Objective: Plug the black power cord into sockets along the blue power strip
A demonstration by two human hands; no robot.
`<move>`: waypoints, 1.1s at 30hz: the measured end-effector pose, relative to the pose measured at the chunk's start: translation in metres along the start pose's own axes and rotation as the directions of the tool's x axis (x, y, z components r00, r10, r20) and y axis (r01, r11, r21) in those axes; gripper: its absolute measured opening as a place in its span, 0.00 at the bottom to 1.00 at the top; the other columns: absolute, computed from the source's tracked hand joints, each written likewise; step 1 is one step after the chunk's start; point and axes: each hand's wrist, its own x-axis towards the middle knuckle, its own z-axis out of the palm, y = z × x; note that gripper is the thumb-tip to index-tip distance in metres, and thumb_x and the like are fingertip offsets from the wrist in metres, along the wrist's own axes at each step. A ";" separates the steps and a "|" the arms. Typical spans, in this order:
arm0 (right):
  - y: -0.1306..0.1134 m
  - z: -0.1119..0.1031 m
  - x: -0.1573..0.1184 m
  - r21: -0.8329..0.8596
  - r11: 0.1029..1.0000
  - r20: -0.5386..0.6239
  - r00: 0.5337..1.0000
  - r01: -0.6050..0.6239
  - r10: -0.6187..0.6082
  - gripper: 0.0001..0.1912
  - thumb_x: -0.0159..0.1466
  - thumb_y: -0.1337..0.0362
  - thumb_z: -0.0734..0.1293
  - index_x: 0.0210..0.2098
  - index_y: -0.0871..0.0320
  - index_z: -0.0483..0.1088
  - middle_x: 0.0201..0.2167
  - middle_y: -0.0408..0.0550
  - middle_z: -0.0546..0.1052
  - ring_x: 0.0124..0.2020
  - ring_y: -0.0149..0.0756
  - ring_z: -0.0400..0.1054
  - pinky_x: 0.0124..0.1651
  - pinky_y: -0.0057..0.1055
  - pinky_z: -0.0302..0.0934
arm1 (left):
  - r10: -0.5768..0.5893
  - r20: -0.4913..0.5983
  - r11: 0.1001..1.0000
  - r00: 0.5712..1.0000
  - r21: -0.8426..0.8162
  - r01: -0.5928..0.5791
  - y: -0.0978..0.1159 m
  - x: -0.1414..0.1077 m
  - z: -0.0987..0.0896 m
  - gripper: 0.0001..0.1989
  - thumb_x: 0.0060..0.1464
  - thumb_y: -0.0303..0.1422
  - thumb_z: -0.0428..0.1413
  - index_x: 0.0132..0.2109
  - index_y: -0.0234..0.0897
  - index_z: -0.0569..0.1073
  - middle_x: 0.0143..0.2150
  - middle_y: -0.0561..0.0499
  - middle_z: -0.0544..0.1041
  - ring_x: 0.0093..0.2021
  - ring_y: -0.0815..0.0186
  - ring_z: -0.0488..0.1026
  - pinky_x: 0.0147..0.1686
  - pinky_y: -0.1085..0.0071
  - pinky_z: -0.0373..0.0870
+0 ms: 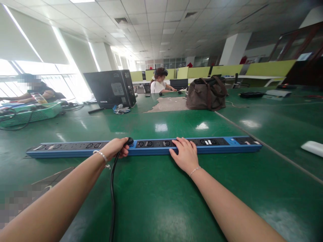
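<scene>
A long blue power strip (151, 152) with black socket panels lies crosswise on the green table (161, 188). Just left of its middle, my left hand (117, 147) is closed around a black plug (130, 140), held at the strip's upper face; whether its pins sit in a socket is hidden. From that hand a thick black cable (112, 198) hangs down towards the near edge of the view. My right hand (186, 153) rests with spread fingers on the strip, right of its middle, and holds nothing.
Behind the strip stand a black computer case (111, 89), work gloves (121, 109) and a brown bag (207, 94). A green basket (47, 112) with cables is at left. One person (160, 82) sits across the table, another (37, 89) at far left. A white object (313, 148) lies at right.
</scene>
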 end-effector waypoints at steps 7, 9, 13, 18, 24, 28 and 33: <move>0.000 0.001 -0.001 0.011 1.000 -0.009 1.000 -0.004 0.004 0.19 0.62 0.55 0.61 0.50 0.54 0.70 0.55 0.49 0.70 0.59 0.44 0.58 0.61 0.46 0.42 | 0.029 -0.038 0.997 0.999 0.073 -0.026 0.002 -0.004 0.004 0.19 0.55 0.43 0.45 0.23 0.35 0.65 0.13 0.51 0.68 0.15 0.70 0.66 0.18 0.76 0.63; 0.000 0.001 -0.001 0.014 1.000 -0.008 1.000 -0.007 0.007 0.19 0.62 0.55 0.61 0.50 0.54 0.70 0.55 0.48 0.70 0.59 0.44 0.57 0.61 0.46 0.42 | 0.031 -0.042 0.996 0.999 0.086 -0.027 0.002 -0.006 0.007 0.19 0.55 0.43 0.45 0.23 0.36 0.64 0.13 0.52 0.68 0.15 0.70 0.66 0.18 0.76 0.63; -0.001 0.000 0.000 0.012 1.000 0.000 1.000 -0.009 0.009 0.19 0.62 0.55 0.61 0.50 0.54 0.70 0.55 0.49 0.70 0.59 0.44 0.57 0.61 0.46 0.42 | 0.033 -0.029 0.992 0.999 0.125 -0.029 -0.002 -0.011 0.014 0.18 0.55 0.43 0.45 0.23 0.37 0.62 0.12 0.53 0.66 0.13 0.70 0.64 0.17 0.75 0.60; -0.001 -0.001 0.000 0.006 1.000 0.005 1.000 -0.006 0.006 0.19 0.62 0.55 0.61 0.50 0.54 0.70 0.55 0.49 0.70 0.59 0.44 0.57 0.61 0.46 0.42 | -0.011 0.004 0.985 1.000 0.170 0.010 -0.001 -0.010 0.015 0.19 0.57 0.44 0.44 0.24 0.38 0.61 0.12 0.55 0.64 0.13 0.70 0.64 0.17 0.75 0.60; -0.002 -0.001 0.000 0.006 1.000 0.003 1.000 -0.012 0.012 0.20 0.62 0.55 0.61 0.50 0.54 0.70 0.56 0.49 0.70 0.59 0.44 0.57 0.61 0.46 0.42 | -0.089 0.082 0.977 0.993 0.199 0.071 0.000 -0.007 0.009 0.20 0.59 0.45 0.40 0.25 0.38 0.61 0.13 0.56 0.64 0.14 0.70 0.64 0.18 0.74 0.62; -0.002 -0.001 -0.001 0.012 1.000 0.006 1.000 -0.017 0.017 0.19 0.62 0.55 0.61 0.50 0.54 0.70 0.56 0.49 0.70 0.59 0.44 0.57 0.61 0.46 0.41 | -0.087 0.078 0.975 0.993 0.213 0.069 -0.003 -0.010 0.010 0.21 0.59 0.47 0.39 0.26 0.38 0.61 0.14 0.56 0.64 0.14 0.70 0.65 0.19 0.74 0.64; -0.002 -0.001 -0.001 0.019 1.000 0.013 1.000 -0.022 0.022 0.20 0.62 0.55 0.61 0.50 0.54 0.70 0.56 0.48 0.70 0.60 0.43 0.56 0.62 0.45 0.41 | -0.173 0.132 0.973 0.976 0.178 0.148 0.001 -0.009 0.007 0.20 0.58 0.47 0.42 0.26 0.38 0.61 0.15 0.55 0.65 0.16 0.70 0.66 0.22 0.74 0.66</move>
